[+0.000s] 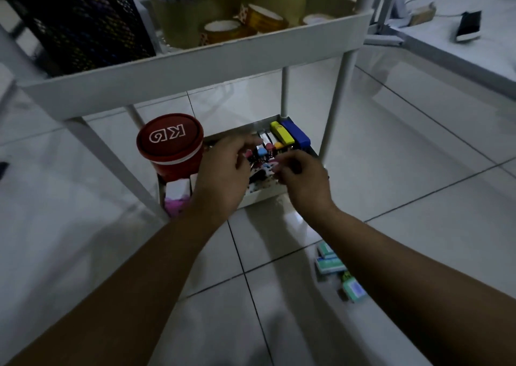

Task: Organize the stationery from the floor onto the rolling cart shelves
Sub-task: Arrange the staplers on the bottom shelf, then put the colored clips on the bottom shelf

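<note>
— What are your fingers doing down there?

— Your right hand (300, 178) has its fingers curled narrow around something small and pale, probably a clip, though the dim light blurs it. Your left hand (223, 170) rests loosely spread over the coloured binder clips (264, 150).

— How do you finish this well?

— Set it beside the other clips in the bottom shelf (265, 194), left of the yellow stapler (280, 132) and blue stapler (296, 134), right of the red tub (170, 145). Don't knock the row.

— What's left?

— Small green-and-white boxes (337, 270) lie on the near floor, right of your arm.
</note>
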